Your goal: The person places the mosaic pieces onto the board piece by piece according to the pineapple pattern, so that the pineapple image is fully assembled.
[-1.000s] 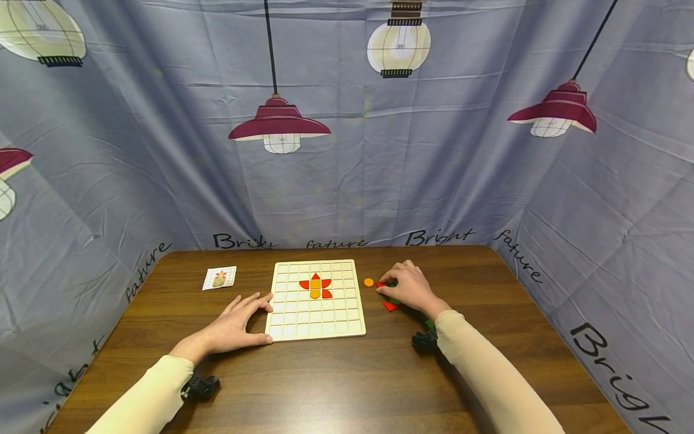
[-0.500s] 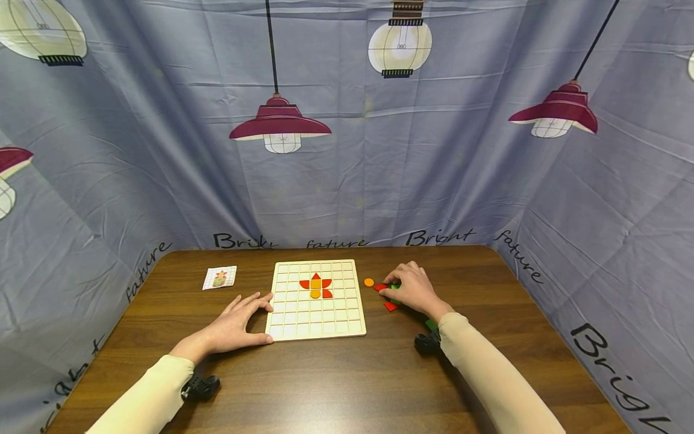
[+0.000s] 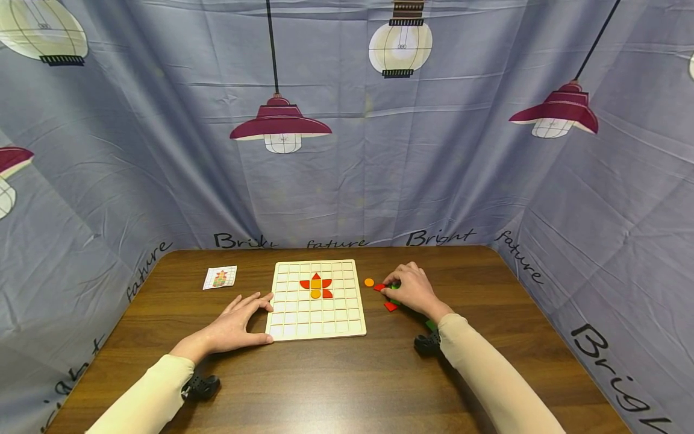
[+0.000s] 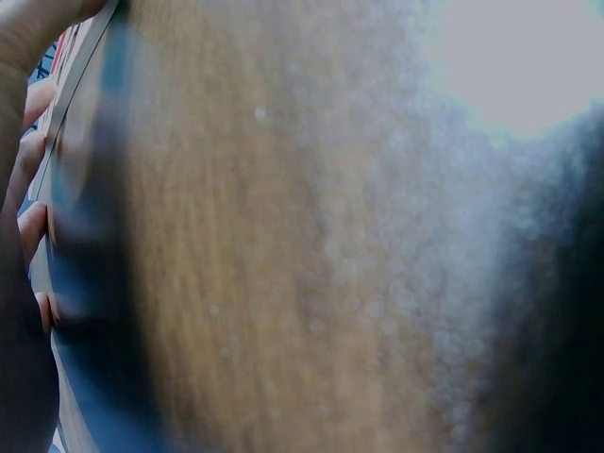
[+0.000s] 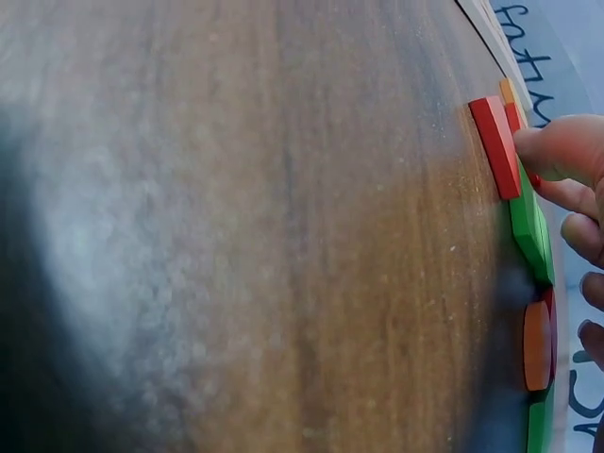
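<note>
A pale grid board (image 3: 336, 316) lies mid-table, bearing a figure of red and orange-yellow flat pieces (image 3: 316, 284). Against its left edge my left hand (image 3: 230, 328) rests, thumb at the near corner and fingertips farther up. Right of the board, my right hand (image 3: 413, 289) pinches a small red piece (image 3: 378, 287) between thumb and index finger, low at the table. Close by are another red piece (image 3: 390, 307) and green pieces (image 3: 395, 299), partly hidden under that hand. The right wrist view shows the thumb (image 5: 543, 146) against the red piece, behind a nearer red block (image 5: 495, 146).
An orange disc (image 3: 369, 283) lies between board and right hand. Beneath the right wrist a green piece (image 3: 431, 325) shows; the right wrist view also has an orange piece (image 5: 536, 346). A card (image 3: 219, 277) with a printed pattern lies at the back left, before the curtain (image 3: 336, 199).
My right hand has shifted slightly right and toward me, and the red piece at its fingertips has moved a little nearer. The left hand and the board stay put.
</note>
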A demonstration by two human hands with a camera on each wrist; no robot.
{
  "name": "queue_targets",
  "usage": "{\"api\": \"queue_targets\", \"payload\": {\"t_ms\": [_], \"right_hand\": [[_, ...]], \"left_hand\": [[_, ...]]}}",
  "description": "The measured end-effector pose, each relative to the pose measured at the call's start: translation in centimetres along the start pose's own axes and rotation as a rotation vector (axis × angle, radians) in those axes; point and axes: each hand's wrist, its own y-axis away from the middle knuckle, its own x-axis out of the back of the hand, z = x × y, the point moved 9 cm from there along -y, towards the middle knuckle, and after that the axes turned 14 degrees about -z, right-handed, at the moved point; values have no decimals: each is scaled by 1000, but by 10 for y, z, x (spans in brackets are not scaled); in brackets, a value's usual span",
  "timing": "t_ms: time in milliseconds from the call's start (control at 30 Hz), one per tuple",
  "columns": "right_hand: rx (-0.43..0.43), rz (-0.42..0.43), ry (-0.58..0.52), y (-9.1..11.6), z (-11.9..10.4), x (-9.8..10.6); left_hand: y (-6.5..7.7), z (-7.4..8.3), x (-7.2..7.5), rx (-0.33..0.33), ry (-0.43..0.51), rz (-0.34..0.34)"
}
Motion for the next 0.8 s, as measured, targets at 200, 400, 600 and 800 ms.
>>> {"api": "queue_targets", "payload": {"t_ms": [200,400,600,800], "right_hand": [[15,10,9,0,-4,1],[34,12,18,-2,-6,2],[85,29,-17,-9,-22,11],[177,19,-29,-24,-61,7]], "left_hand": [[0,1,0,1,4,-2],[0,1,0,4,7,-7],[1,2,1,8,13,-10],[0,0,1,11,29,-22]]}}
